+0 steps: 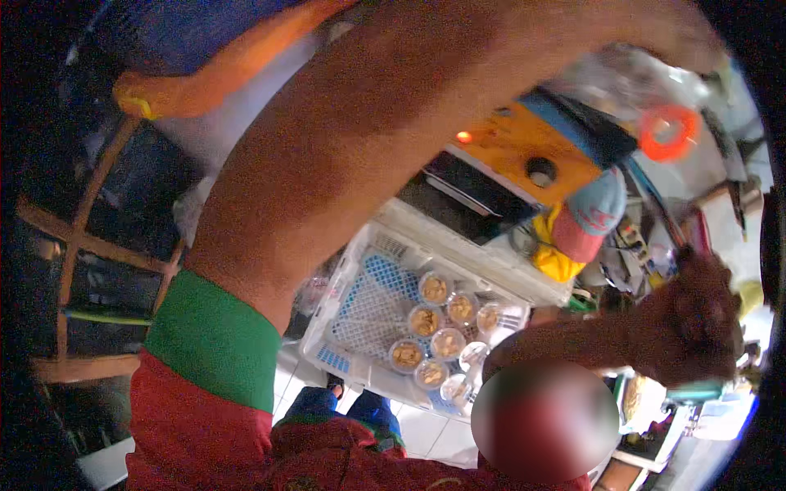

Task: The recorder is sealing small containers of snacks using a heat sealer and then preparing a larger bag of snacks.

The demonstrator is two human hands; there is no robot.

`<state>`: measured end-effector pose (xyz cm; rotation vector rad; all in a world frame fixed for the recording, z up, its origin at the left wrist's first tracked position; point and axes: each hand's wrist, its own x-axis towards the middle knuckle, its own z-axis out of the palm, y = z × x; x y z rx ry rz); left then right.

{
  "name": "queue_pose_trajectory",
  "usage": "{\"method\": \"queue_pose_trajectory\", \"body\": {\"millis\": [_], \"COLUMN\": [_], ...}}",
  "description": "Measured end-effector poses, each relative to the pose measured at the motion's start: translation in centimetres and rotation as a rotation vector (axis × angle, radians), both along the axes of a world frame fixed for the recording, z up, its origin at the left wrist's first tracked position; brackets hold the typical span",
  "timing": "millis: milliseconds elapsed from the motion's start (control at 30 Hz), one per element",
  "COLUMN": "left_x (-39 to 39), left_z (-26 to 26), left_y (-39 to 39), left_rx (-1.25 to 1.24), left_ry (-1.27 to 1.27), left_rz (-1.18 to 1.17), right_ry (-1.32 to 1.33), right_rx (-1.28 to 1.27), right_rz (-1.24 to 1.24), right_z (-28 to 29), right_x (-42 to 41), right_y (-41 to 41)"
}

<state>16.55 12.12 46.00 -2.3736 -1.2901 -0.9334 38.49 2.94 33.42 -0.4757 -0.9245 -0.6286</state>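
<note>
My left arm, in a red sleeve with a green cuff, reaches across the view to the upper right. My left hand point(691, 46) is blurred at the rim there, near crumpled clear plastic point(632, 77); its fingers cannot be made out. On the right, my right hand point(697, 322) is dark and appears curled, beside cluttered small items; whether it holds anything is unclear. Before me stands a white plastic crate point(362, 245) with a blue mesh bottom. In it are several clear round tubs point(425, 320) of pale brown food pieces, partly hidden by my right arm.
Another person's hand point(138, 101) with a yellow band is at upper left, above a wooden frame point(73, 239). Beyond the crate are a dark flat case point(476, 184), an orange-brown board point(522, 141), a blue and pink cap point(592, 212), yellow cloth point(552, 261) and an orange tape roll point(684, 126).
</note>
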Motion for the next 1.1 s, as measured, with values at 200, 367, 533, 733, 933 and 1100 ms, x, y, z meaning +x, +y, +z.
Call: {"method": "queue_pose_trajectory", "body": {"millis": [200,367,533,733,933,1100], "left_x": [7.0,5.0,4.7,5.8,5.4,5.1], "left_z": [-0.7,2.1,-1.0,1.0,0.8,-0.1], "left_y": [11.1,7.4,8.7,8.5,8.8,9.0], "left_rx": [0.430,0.022,0.476,0.001,0.200,0.557], "left_ry": [-0.287,-0.137,-0.108,-0.085,0.025,0.231], "left_rz": [-0.381,-0.508,-0.422,-0.374,-0.340,-0.229], "right_ry": [-0.096,-0.139,-0.136,-0.137,-0.228,-0.021], "right_rx": [-0.386,-0.458,-0.495,-0.507,-0.550,-0.484], "right_rz": [0.605,0.121,0.239,0.288,-0.191,-0.078], "right_z": [0.5,2.4,2.6,3.2,3.7,6.4], "right_x": [-3.5,-4.4,-5.0,-5.3,-5.9,-6.5], "right_y": [1.2,0.4,0.2,-0.3,-0.2,1.1]}}
